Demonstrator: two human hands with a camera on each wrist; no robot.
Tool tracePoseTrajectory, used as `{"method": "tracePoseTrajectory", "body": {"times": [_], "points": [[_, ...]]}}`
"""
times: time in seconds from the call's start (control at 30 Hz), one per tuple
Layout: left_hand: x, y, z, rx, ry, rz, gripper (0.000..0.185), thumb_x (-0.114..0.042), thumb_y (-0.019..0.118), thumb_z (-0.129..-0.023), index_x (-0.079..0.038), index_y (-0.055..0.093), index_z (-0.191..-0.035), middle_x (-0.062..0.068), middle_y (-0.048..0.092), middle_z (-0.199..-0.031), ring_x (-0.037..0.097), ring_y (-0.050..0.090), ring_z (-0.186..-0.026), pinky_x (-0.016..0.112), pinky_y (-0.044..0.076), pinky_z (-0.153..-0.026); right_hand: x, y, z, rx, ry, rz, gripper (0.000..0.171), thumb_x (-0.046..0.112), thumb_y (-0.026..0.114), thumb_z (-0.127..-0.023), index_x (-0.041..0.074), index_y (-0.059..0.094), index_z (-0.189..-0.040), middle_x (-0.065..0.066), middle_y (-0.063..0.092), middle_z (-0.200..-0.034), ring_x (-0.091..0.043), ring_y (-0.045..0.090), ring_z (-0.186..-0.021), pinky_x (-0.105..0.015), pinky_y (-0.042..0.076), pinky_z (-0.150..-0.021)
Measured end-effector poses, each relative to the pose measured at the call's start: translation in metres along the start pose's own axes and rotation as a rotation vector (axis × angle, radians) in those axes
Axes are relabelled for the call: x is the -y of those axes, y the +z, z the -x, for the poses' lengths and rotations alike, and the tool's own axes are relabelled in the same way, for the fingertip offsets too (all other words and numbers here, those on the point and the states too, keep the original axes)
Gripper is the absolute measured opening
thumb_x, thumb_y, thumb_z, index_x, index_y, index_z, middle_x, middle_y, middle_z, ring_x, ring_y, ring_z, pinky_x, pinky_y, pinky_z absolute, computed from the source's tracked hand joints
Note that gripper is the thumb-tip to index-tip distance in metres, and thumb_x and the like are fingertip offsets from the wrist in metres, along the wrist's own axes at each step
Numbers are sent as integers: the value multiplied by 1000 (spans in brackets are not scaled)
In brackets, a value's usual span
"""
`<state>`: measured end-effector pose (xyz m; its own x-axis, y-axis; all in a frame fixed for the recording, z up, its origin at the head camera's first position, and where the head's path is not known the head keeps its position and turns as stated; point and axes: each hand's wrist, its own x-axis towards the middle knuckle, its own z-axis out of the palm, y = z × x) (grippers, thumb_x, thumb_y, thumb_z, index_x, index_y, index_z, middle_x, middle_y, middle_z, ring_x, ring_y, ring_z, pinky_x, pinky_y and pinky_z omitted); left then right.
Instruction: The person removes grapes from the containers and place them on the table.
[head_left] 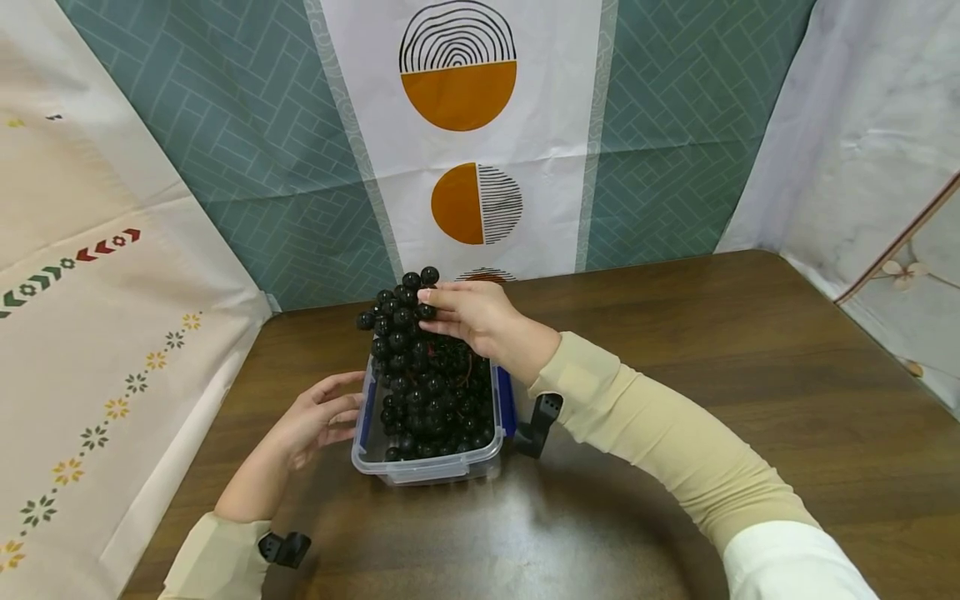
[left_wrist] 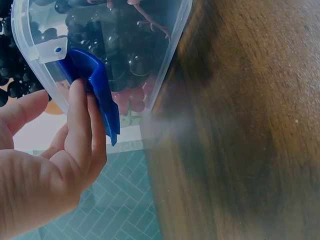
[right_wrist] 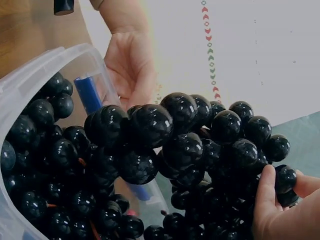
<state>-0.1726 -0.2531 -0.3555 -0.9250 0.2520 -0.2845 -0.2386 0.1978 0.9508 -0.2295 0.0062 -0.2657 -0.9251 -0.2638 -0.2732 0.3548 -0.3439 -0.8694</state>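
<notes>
Nearest, at the lower left, a pale sleeve (head_left: 217, 558) and a black wrist device (head_left: 285, 550) lead to the left hand (head_left: 322, 417). Its fingers are slightly apart and loosely bent — beside the clear plastic box (head_left: 431, 473), with fingertips against the blue latch (left_wrist: 102, 90) in the left wrist view. They look to be touching it, not clamped round it.

The box stands upright on the wooden table (head_left: 712, 350), uncovered, with dark grapes (head_left: 442, 433) inside. A bunch of black grapes (head_left: 401, 333) rises over its far end, partly above the rim; whether it is joined to those lower down I cannot tell. Through the wall, the left wrist view also shows some reddish round fruit (left_wrist: 132, 97).

The right hand (head_left: 480, 321) reaches across the box and pinches the bunch near its upper end, thumb and fingers clamped on either side of a grape.

The step in hand seems to be shifting the bunch at the box — inward or outward, one frame cannot say. The next move probably calls for a gentle, steady pinch, since single grapes could tear off, and a steadying left hand.

Beyond the table hangs a teal cloth (head_left: 675, 167).
</notes>
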Motion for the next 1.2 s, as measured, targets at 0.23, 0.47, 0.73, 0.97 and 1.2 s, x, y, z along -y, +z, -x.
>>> {"method": "tracePoseTrajectory", "body": {"times": [0.23,0.47,0.73,0.97,1.2], "points": [[1,-1,1,5,1,1,58,-15,55,-96,-4,28,-146,-8,61,-105,8,64,-95,28,53,-81,10,-2,2,-1,-12,-48,45,-1,62,-89,-4,50,-132,-12,48,-139,-29,52,-123,-37,51,-91],[0,-2,4,-21,-19,-21,62,-18,57,-95,-3,26,-146,-5,61,-108,12,64,-100,30,53,-82,22,-8,4,-9,-35,-55,41,0,61,-90,-4,52,-130,-14,56,-128,-23,60,-107,-34,52,-90],[-2,0,1,-32,-37,-48,62,-20,58,-95,-5,27,-147,9,52,-123,9,62,-98,31,53,-84,38,-27,9,-19,-63,-73,46,1,59,-92,-2,46,-136,-12,57,-119,-19,57,-98,-33,50,-94],[-5,-1,-2,-37,-33,-71,63,-21,58,-94,-5,27,-147,18,46,-132,10,60,-100,32,52,-85,53,-41,18,-19,-101,-98,47,0,57,-92,-3,43,-137,-9,57,-113,-16,56,-93,-35,48,-97],[-2,1,0,-39,-51,-81,64,-23,58,-95,-6,26,-148,25,39,-140,14,58,-106,35,52,-89,58,-62,28,-35,-123,-110,21,-2,57,-92,-3,54,-112,-6,54,-105,-17,54,-94,-34,50,-93]]}}
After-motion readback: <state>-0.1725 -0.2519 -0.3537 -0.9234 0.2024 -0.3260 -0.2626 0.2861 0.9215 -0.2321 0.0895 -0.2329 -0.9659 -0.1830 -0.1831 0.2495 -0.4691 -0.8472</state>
